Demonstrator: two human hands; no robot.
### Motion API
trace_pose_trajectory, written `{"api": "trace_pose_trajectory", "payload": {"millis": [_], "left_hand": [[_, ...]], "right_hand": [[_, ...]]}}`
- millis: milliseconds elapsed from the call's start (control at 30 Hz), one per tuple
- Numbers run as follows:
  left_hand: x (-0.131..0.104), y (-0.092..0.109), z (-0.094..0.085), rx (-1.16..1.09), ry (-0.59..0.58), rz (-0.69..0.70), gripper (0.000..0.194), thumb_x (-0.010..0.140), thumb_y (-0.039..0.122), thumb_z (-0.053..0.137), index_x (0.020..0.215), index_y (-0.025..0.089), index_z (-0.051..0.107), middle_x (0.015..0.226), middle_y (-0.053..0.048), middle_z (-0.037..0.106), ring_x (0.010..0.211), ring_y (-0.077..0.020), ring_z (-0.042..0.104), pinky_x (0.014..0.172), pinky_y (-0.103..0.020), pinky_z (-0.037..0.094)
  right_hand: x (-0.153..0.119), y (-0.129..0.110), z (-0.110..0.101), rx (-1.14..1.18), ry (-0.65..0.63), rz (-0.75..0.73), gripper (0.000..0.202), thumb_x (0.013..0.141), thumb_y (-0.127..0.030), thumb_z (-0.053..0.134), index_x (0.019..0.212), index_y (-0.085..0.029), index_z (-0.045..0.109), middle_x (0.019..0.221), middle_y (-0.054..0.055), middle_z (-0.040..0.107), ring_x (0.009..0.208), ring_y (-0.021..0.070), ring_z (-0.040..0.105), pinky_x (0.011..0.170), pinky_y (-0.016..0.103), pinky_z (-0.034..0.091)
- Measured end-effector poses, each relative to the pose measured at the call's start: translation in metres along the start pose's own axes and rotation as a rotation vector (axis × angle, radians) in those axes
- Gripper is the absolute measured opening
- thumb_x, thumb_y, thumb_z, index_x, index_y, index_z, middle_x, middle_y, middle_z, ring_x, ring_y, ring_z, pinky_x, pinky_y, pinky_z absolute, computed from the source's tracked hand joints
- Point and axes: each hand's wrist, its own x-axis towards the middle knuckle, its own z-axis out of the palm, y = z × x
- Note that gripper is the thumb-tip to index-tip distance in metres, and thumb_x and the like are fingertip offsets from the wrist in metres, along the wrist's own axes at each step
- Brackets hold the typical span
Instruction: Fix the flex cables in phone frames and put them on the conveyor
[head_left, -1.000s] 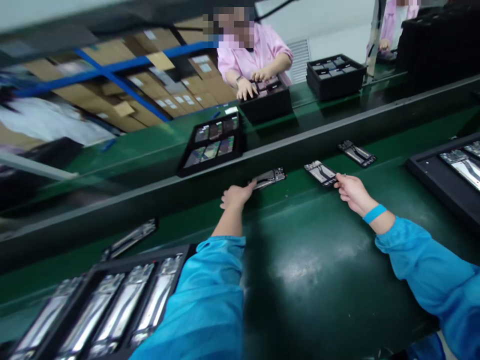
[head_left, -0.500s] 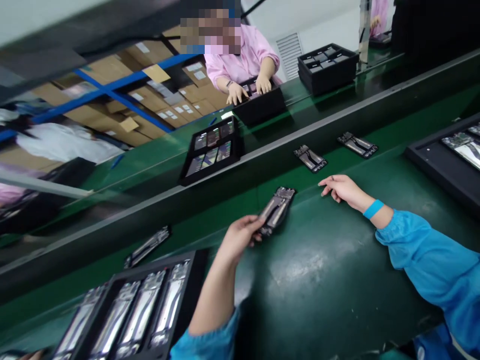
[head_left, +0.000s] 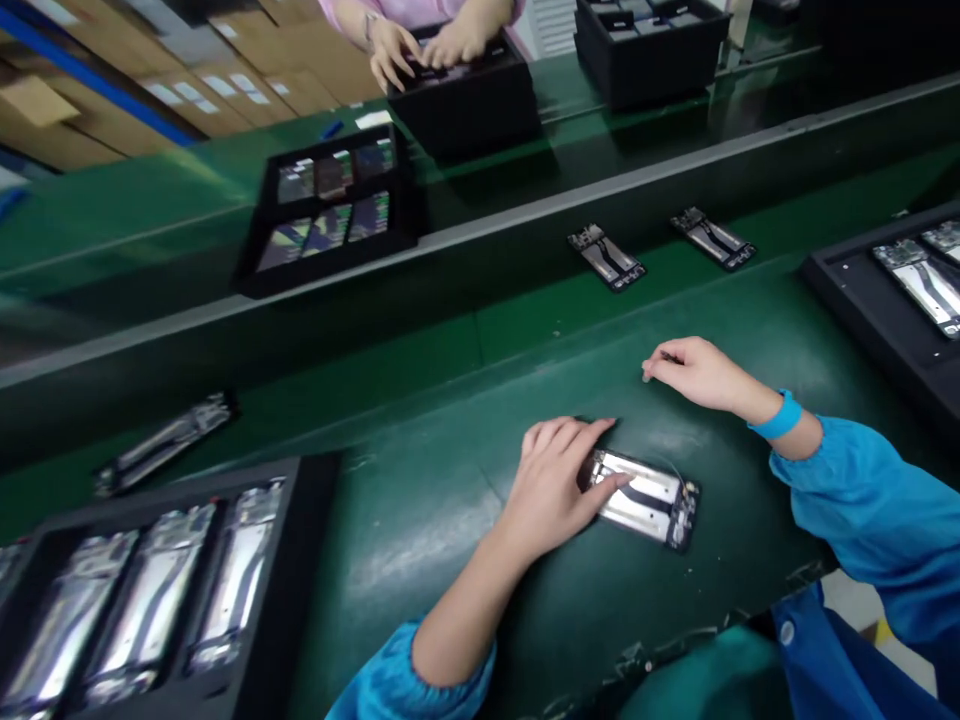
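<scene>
On the green table lies a phone frame [head_left: 641,498] with a silvery inside and dark flex strips. My left hand [head_left: 551,485] grips its left end between thumb and fingers. Up and to the right of that frame, my right hand [head_left: 694,372] is off the table's objects, its fingertips pinched around something small and dark that I cannot make out. Two more phone frames, one [head_left: 607,257] nearer the middle and another [head_left: 712,239] to its right, lie on the strip beyond my hands. A further phone frame [head_left: 166,445] rests at the left, behind a black tray [head_left: 315,500].
The black tray at the lower left holds several phone frames. Another black tray [head_left: 847,290] stands at the right edge. Past the raised ledge [head_left: 525,205] are a tray of dark parts [head_left: 255,270], stacked black trays [head_left: 652,75], and a person's hands [head_left: 457,40] over a box.
My left hand has brought the phone frame down and to the right, onto the table. My right hand's fingers have drawn together. The view has tilted downward.
</scene>
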Motion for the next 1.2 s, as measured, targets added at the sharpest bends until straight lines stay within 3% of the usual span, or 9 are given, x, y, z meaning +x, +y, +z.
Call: {"api": "trace_pose_trajectory", "payload": {"millis": [100, 200, 367, 467, 567, 667, 767, 867, 1200], "left_hand": [[-0.004, 0.000, 0.002, 0.049, 0.062, -0.067, 0.048, 0.095, 0.050, 0.064, 0.132, 0.019, 0.060, 0.106, -0.009, 0.068, 0.109, -0.0290, 0.056, 0.099, -0.046, 0.037], [-0.005, 0.002, -0.006, 0.054, 0.007, -0.079, 0.044, 0.095, 0.050, 0.063, 0.128, 0.021, 0.063, 0.097, -0.006, 0.068, 0.100, -0.0269, 0.057, 0.093, -0.044, 0.037], [0.011, 0.016, -0.014, 0.025, -0.093, -0.048, 0.054, 0.094, 0.055, 0.063, 0.134, 0.020, 0.059, 0.101, -0.006, 0.068, 0.097, -0.0261, 0.059, 0.086, -0.041, 0.037], [0.024, 0.028, -0.006, -0.011, -0.065, 0.072, 0.042, 0.100, 0.042, 0.059, 0.135, 0.019, 0.059, 0.112, -0.007, 0.068, 0.104, -0.0251, 0.058, 0.091, -0.042, 0.036], [0.030, 0.037, 0.003, -0.026, -0.007, 0.159, 0.020, 0.103, 0.029, 0.053, 0.108, 0.019, 0.070, 0.094, -0.004, 0.068, 0.092, -0.0216, 0.058, 0.089, -0.041, 0.034], [0.027, 0.040, 0.007, -0.008, 0.048, 0.184, 0.026, 0.104, 0.027, 0.050, 0.089, 0.018, 0.069, 0.081, -0.003, 0.065, 0.083, -0.0201, 0.056, 0.082, -0.040, 0.033], [0.023, 0.040, 0.011, 0.004, 0.080, 0.191, 0.027, 0.104, 0.025, 0.049, 0.088, 0.017, 0.069, 0.079, -0.003, 0.064, 0.081, -0.0203, 0.055, 0.076, -0.038, 0.031], [0.021, 0.040, 0.016, 0.001, 0.103, 0.176, 0.026, 0.104, 0.025, 0.050, 0.088, 0.017, 0.069, 0.079, -0.003, 0.064, 0.081, -0.0207, 0.054, 0.074, -0.038, 0.030], [0.021, 0.043, 0.019, -0.051, 0.100, 0.148, 0.026, 0.103, 0.025, 0.049, 0.086, 0.018, 0.068, 0.079, -0.003, 0.065, 0.083, -0.0210, 0.054, 0.073, -0.038, 0.032]], "right_hand": [[-0.033, -0.009, -0.014, -0.228, -0.207, 0.006, 0.040, 0.093, -0.045, 0.065, 0.065, -0.017, 0.066, 0.056, -0.002, 0.053, 0.054, 0.0121, 0.043, 0.055, 0.029, 0.026], [-0.060, -0.019, -0.014, -0.408, -0.393, 0.032, 0.037, 0.085, -0.047, 0.076, 0.066, -0.018, 0.064, 0.058, -0.002, 0.056, 0.054, 0.0127, 0.045, 0.053, 0.029, 0.024], [-0.080, -0.028, 0.007, -0.573, -0.364, 0.075, 0.028, 0.081, -0.038, 0.082, 0.077, -0.018, 0.063, 0.074, 0.000, 0.063, 0.061, 0.0140, 0.046, 0.054, 0.028, 0.023], [-0.083, -0.028, 0.012, -0.581, -0.313, 0.063, 0.027, 0.080, -0.035, 0.082, 0.076, -0.017, 0.062, 0.076, 0.000, 0.062, 0.061, 0.0132, 0.044, 0.055, 0.028, 0.022], [-0.084, -0.027, 0.009, -0.521, -0.283, 0.081, 0.031, 0.083, -0.035, 0.077, 0.067, -0.017, 0.058, 0.064, -0.002, 0.056, 0.056, 0.0112, 0.040, 0.054, 0.028, 0.020], [-0.082, -0.027, 0.004, -0.315, -0.342, 0.199, 0.040, 0.093, -0.031, 0.061, 0.056, -0.017, 0.057, 0.048, -0.004, 0.043, 0.047, 0.0096, 0.037, 0.049, 0.027, 0.021], [-0.076, -0.025, 0.002, -0.066, -0.490, 0.418, 0.034, 0.091, -0.029, 0.056, 0.061, -0.018, 0.067, 0.042, -0.005, 0.043, 0.039, 0.0097, 0.041, 0.042, 0.023, 0.027], [-0.072, -0.023, 0.004, 0.036, -0.549, 0.575, 0.027, 0.087, -0.027, 0.057, 0.065, -0.017, 0.068, 0.041, -0.004, 0.048, 0.034, 0.0103, 0.045, 0.037, 0.020, 0.033], [-0.071, -0.025, 0.007, 0.074, -0.540, 0.631, 0.030, 0.089, -0.029, 0.060, 0.062, -0.016, 0.066, 0.040, -0.003, 0.051, 0.032, 0.0100, 0.049, 0.034, 0.017, 0.038]]}}
